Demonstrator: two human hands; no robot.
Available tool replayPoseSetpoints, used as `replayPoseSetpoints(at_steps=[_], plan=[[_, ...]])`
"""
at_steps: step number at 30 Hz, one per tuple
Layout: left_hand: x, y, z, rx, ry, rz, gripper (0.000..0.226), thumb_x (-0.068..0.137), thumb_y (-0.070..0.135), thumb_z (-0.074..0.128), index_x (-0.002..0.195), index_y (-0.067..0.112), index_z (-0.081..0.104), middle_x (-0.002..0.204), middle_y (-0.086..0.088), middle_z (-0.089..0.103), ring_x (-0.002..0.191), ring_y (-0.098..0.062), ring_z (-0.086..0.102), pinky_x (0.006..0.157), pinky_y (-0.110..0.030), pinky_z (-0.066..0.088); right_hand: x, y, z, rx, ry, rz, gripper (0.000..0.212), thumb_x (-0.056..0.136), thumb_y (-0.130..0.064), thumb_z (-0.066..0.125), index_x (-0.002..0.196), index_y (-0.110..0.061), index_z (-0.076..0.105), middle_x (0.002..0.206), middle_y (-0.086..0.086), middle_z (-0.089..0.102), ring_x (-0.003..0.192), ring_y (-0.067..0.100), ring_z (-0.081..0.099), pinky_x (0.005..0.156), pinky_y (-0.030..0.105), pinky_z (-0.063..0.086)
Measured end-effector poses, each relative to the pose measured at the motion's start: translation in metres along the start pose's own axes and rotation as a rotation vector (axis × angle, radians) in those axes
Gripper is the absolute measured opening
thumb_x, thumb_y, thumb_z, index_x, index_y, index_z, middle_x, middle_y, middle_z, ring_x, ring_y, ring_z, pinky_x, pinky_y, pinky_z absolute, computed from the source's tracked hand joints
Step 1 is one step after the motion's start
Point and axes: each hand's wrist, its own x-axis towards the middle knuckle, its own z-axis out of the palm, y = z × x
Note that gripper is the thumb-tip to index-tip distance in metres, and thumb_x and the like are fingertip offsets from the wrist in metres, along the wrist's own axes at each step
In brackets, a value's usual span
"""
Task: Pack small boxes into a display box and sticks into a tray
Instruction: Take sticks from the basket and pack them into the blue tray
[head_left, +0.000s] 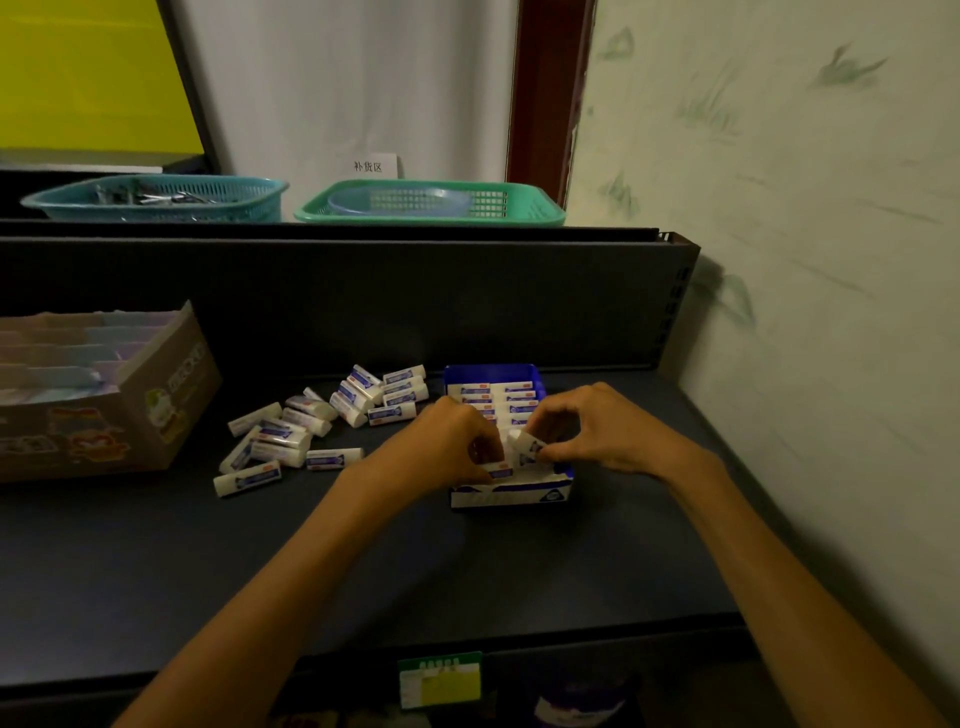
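Head view: both hands working over blue display box (511, 488) sitting on dark table (363, 561). Right hand (597, 431) pinching a small box (527, 447) at the display box's near end; left hand (449, 441) curling fingers on another small box (500, 470) beside it. Loose small boxes (311, 426) lying left; cardboard box (104, 395) sitting far left.

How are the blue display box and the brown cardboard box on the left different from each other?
The blue display box is smaller than the brown cardboard box. The display box holds neat rows of small white boxes; the cardboard box holds pale flat packs between dividers. Both hands work at the display box; nothing touches the cardboard box. Both stand open-topped on the dark shelf.
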Motion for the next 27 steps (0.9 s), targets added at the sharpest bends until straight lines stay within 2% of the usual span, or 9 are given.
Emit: replayPoseSetpoints(at_steps=[5,10,14,19,23,27], plan=[[0.001,0.001,0.001,0.050,-0.032,-0.005,0.024,0.085,0.023,0.066,0.109,0.020,0.064,0.111,0.004,0.063,0.087,0.002,0.051,0.078,-0.016,0.046,0.005,-0.002,0.000,-0.091,-0.071,0.017,0.029,0.083,-0.021,0.071,0.111,-0.024,0.063,0.117,-0.005,0.062,0.103,0.003,0.057,0.089,0.028,0.051],[0.000,-0.002,-0.001,0.100,-0.031,-0.031,0.025,0.084,0.022,0.067,0.108,0.019,0.064,0.113,0.003,0.062,0.098,-0.006,0.057,0.085,-0.020,0.047,0.008,-0.006,-0.001,-0.172,-0.128,0.022,0.026,0.085,-0.023,0.069,0.111,-0.024,0.064,0.119,-0.006,0.061,0.104,0.003,0.054,0.090,0.026,0.048],[0.000,-0.002,-0.001,0.106,-0.034,-0.039,0.025,0.084,0.023,0.068,0.108,0.020,0.063,0.112,0.004,0.062,0.098,-0.005,0.056,0.083,-0.020,0.046,0.011,-0.008,0.000,-0.229,-0.160,0.036,0.029,0.085,-0.023,0.068,0.113,-0.024,0.064,0.123,-0.005,0.060,0.111,0.007,0.054,0.095,0.029,0.048],[0.000,0.000,-0.002,0.107,-0.032,-0.050,0.025,0.084,0.023,0.068,0.108,0.020,0.063,0.112,0.004,0.062,0.098,-0.005,0.057,0.084,-0.020,0.047,0.012,-0.010,0.001,-0.296,-0.176,0.011,0.031,0.085,-0.020,0.069,0.115,-0.024,0.064,0.124,-0.005,0.060,0.115,0.009,0.053,0.093,0.027,0.046],[-0.001,0.001,-0.001,0.110,-0.028,-0.062,0.024,0.084,0.024,0.067,0.108,0.020,0.063,0.112,0.004,0.062,0.098,-0.005,0.057,0.084,-0.021,0.049,0.013,-0.008,0.003,-0.323,-0.144,-0.015,0.038,0.083,-0.023,0.071,0.119,-0.028,0.059,0.127,-0.005,0.056,0.119,0.013,0.050,0.095,0.031,0.047],[0.000,0.002,-0.001,0.118,-0.024,-0.063,0.023,0.084,0.023,0.067,0.107,0.020,0.063,0.109,0.004,0.063,0.091,-0.002,0.053,0.082,-0.018,0.046,0.013,-0.010,0.004,-0.200,-0.155,-0.047,0.030,0.086,-0.028,0.067,0.116,-0.029,0.060,0.123,-0.006,0.056,0.105,0.003,0.049,0.079,0.018,0.043]])
